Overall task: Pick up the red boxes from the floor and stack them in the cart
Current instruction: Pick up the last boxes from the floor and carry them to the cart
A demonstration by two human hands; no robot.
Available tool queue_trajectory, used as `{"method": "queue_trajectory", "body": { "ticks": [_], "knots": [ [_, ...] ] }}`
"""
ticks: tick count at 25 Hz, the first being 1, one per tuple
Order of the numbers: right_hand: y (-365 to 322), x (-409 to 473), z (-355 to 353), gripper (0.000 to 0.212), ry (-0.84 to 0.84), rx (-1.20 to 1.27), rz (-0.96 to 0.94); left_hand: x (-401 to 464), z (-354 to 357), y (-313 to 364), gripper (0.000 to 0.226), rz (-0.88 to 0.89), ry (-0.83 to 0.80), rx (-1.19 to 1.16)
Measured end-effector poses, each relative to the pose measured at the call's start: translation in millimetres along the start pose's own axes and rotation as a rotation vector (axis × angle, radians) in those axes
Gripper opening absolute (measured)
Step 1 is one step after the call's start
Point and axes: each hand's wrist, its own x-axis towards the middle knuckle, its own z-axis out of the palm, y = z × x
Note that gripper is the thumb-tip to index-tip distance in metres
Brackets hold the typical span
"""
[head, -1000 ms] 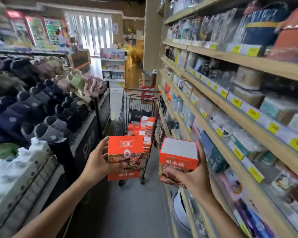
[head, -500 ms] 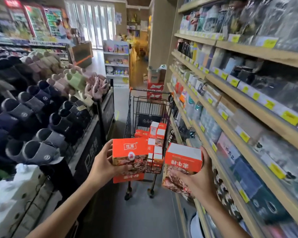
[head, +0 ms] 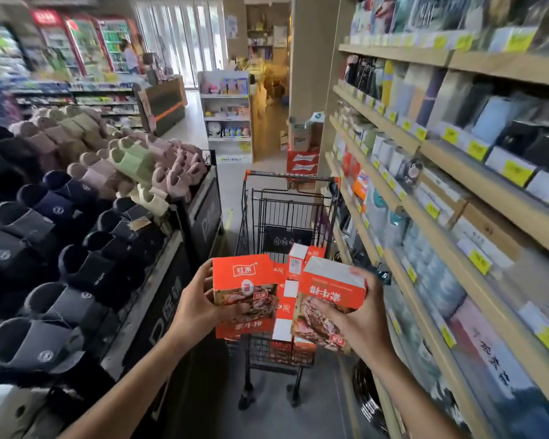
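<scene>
My left hand (head: pixel 194 307) grips a red box (head: pixel 243 282) upright, its printed front facing me. A second red box (head: pixel 330 288) sits tilted in my right hand (head: pixel 360 315), white top panel up. Both boxes hover just before the near end of a black wire shopping cart (head: pixel 286 205) with an orange-trimmed handle. Several red and white boxes (head: pixel 293 270) are stacked inside the cart basket, partly hidden behind the two I hold.
A slipper display (head: pixel 76 217) on a dark stand lines the aisle's left side. Wooden shelves (head: pixel 457 217) with yellow price tags run close along the right. Red cartons (head: pixel 301 161) sit on the floor beyond the cart. The grey floor aisle is narrow.
The view has closed in on the cart, which now stands directly behind the two boxes. Both hands keep their grip and the boxes have come nearer together.
</scene>
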Motion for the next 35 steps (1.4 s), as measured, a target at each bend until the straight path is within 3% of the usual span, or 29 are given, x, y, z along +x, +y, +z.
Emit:
{"method": "queue_trajectory", "body": {
  "ticks": [12, 18, 22, 27, 35],
  "knots": [
    [96.9, 155.4, 78.9, 0.095, -0.071, -0.064, 0.201, 187.8, 7.9, -79.1, 0.106, -0.121, -0.017, -0.017],
    [128.9, 203.5, 146.0, 0.140, -0.023, -0.064, 0.450, 297.2, -10.1, -144.3, 0.111, -0.192, -0.095, -0.046],
    [161.2, 226.1, 188.8, 0.112, 0.002, -0.167, 0.578, 359.8, -18.5, -193.1, 0.112, -0.245, -0.161, -0.017],
    [208.2, 238.9, 224.9, 0.113, 0.093, -0.315, 0.676, 397.1, -9.2, -238.0, 0.118, -0.281, -0.190, 0.010],
    [299.3, 281.5, 284.7, 0.100, -0.022, -0.374, 0.720, 427.6, 13.3, -281.3, 0.113, -0.325, -0.206, 0.074]
  ]
}}
